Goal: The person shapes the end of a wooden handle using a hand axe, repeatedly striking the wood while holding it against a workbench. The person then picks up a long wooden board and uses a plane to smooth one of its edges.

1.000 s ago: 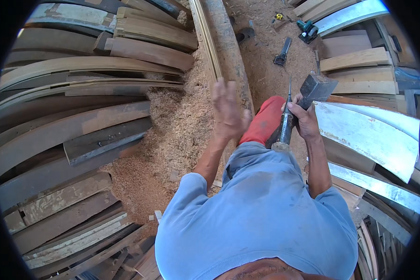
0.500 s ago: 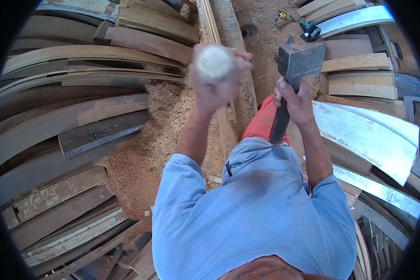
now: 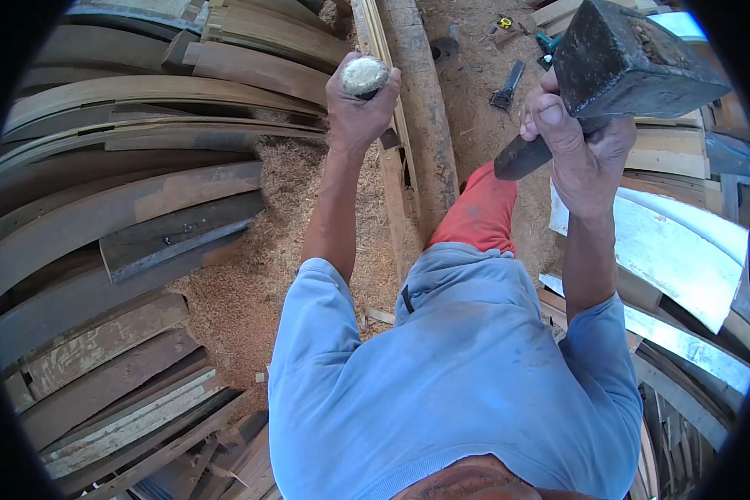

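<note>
Hand tool (image 3: 364, 77): seen end-on, pale round butt facing up, dark just below it; remainder hidden by the hand. Located above the long grooved timber strip (image 3: 397, 93); contact with the wood cannot be told from this angle.

Left hand (image 3: 358, 115): grip clamped around the tool just under its butt, forearm extended forward.

Mallet (image 3: 629, 71): dark, blocky head, scuffed along the edges, tilted; held up to the right of the tool, well apart from it. Its dark shaft slants down toward the lower left.

Right hand (image 3: 587, 158): grip clamped on the shaft close under the head, thumb uppermost.

Surroundings: weathered beam (image 3: 429, 125) runs alongside the strip, on its right. Red trouser leg (image 3: 477, 212) just right of the beam, below the mallet shaft. Wood shavings (image 3: 287, 221) cover the floor left of the strip. Right of the beam, on the floor: black tool (image 3: 507, 87) and, farther off, small yellow object (image 3: 506, 23). Curved boards (image 3: 133, 200) stacked at left; whitish panel (image 3: 662, 250) at right, beyond the right forearm.
</note>
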The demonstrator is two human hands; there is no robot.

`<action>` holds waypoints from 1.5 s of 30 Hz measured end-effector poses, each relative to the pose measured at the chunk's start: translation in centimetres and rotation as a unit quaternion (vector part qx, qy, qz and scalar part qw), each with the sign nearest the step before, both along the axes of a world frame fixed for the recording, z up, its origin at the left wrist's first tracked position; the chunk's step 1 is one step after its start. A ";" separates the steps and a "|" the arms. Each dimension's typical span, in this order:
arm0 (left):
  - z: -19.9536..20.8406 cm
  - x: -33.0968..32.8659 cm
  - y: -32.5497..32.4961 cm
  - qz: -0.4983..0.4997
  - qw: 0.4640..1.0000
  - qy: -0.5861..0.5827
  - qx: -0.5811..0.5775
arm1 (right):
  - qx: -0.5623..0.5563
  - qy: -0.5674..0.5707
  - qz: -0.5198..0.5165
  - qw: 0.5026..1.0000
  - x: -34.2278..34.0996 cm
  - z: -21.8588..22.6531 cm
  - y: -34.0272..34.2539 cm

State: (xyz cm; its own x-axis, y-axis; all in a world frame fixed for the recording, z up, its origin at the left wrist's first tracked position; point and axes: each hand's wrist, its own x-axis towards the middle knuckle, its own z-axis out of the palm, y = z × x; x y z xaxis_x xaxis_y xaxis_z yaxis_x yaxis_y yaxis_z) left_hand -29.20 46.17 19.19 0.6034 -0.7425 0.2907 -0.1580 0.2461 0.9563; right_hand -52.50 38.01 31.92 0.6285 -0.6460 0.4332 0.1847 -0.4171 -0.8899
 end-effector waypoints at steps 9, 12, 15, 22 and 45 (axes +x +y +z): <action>-1.9 0.7 -0.7 -0.006 0.999 -0.043 -0.007 | 0.005 0.007 0.002 1.000 0.3 -0.1 -0.1; -2.2 0.8 -0.7 -0.003 0.999 -0.038 -0.005 | 0.027 0.008 0.010 1.000 0.3 -0.2 -0.2; -1.9 0.6 -0.7 -0.006 1.000 0.014 -0.008 | 0.037 0.003 0.005 0.999 0.5 -0.2 0.0; -2.8 0.3 -0.4 -0.003 0.999 -0.031 -0.025 | -0.014 0.030 -0.012 0.999 2.0 0.8 0.5; -3.5 -0.1 -0.9 -0.015 0.992 -0.121 0.018 | -0.389 0.468 -0.002 0.793 9.6 -0.1 -3.9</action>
